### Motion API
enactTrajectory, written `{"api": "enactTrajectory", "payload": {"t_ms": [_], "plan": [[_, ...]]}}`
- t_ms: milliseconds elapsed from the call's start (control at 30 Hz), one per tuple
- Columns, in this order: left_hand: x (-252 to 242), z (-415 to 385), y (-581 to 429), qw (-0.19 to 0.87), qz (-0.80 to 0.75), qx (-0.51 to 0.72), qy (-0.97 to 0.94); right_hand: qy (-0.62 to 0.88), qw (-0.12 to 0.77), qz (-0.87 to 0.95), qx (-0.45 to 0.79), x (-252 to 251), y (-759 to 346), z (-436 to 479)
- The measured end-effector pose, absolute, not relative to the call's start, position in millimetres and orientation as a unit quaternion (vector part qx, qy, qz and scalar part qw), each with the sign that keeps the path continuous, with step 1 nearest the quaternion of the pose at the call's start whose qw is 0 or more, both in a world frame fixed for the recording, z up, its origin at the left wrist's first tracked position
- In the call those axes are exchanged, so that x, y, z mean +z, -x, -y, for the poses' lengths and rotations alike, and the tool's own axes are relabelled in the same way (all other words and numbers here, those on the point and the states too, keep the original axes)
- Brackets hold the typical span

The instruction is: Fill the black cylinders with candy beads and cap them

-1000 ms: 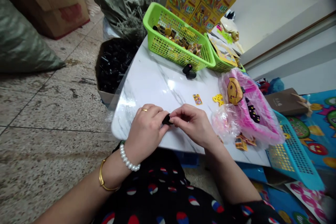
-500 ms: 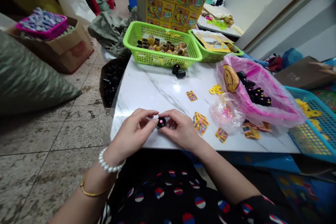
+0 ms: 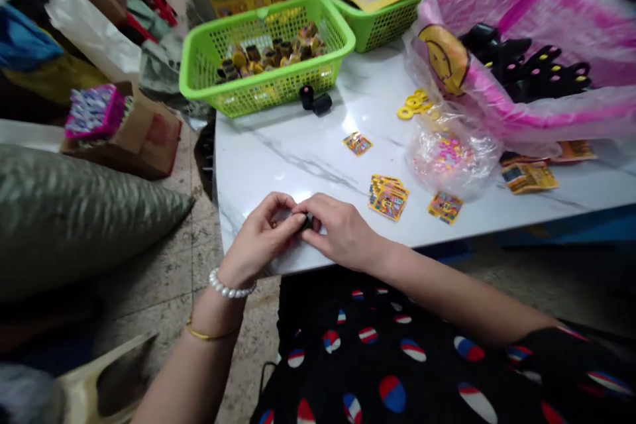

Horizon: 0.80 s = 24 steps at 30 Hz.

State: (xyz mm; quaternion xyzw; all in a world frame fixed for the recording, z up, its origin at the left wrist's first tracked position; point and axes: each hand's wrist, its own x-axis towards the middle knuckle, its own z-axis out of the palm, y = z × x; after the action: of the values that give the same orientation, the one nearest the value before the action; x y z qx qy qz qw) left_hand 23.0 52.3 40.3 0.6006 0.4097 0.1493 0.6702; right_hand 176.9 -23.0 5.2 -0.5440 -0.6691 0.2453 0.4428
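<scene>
The left hand (image 3: 261,232) and right hand (image 3: 344,232) now pinch a small black plastic piece (image 3: 304,221) between their fingertips, its pink dot, visible half a second ago, covered; it seems mid-handling, though the fingers hide its angle. A bulging grey-green woven sack (image 3: 74,218) lies left of the white marbled table (image 3: 258,165), which bears a lime-green plastic basket (image 3: 256,94), yellow printed cards (image 3: 390,201) and a pink, plastic-lined basket (image 3: 556,120).

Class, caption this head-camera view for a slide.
Left hand and right hand hold a small black piece over a white marbled tabletop, near printed yellow cards.
</scene>
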Motion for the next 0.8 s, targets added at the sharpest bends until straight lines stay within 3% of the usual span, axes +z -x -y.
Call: {"api": "enactTrajectory", "payload": {"t_ms": [133, 267, 533, 667, 700, 800], "plan": [[42, -58, -14, 0.725, -0.39, 0.121, -0.555, 0.538, 0.461, 0.656, 0.259, 3, -176, 22], [38, -59, -15, 0.714, -0.397, 0.138, -0.56, 0.539, 0.468, 0.657, 0.242, 1, -175, 20], [49, -59, -21, 0.644, -0.387, 0.112, -0.65, 0.561, 0.371, 0.719, 0.173, 25, -180, 18], [74, -82, -46, 0.588, -0.362, 0.183, -0.699, 0.633, 0.369, 0.681, -0.002, 69, -251, 24], [75, -91, -55, 0.579, -0.356, 0.224, -0.699, 0.678, 0.367, 0.629, -0.097, 84, -277, 25], [62, -116, -78, 0.544, -0.369, 0.288, -0.696, 0.742, 0.359, 0.531, -0.197, 124, -348, 23]]}}
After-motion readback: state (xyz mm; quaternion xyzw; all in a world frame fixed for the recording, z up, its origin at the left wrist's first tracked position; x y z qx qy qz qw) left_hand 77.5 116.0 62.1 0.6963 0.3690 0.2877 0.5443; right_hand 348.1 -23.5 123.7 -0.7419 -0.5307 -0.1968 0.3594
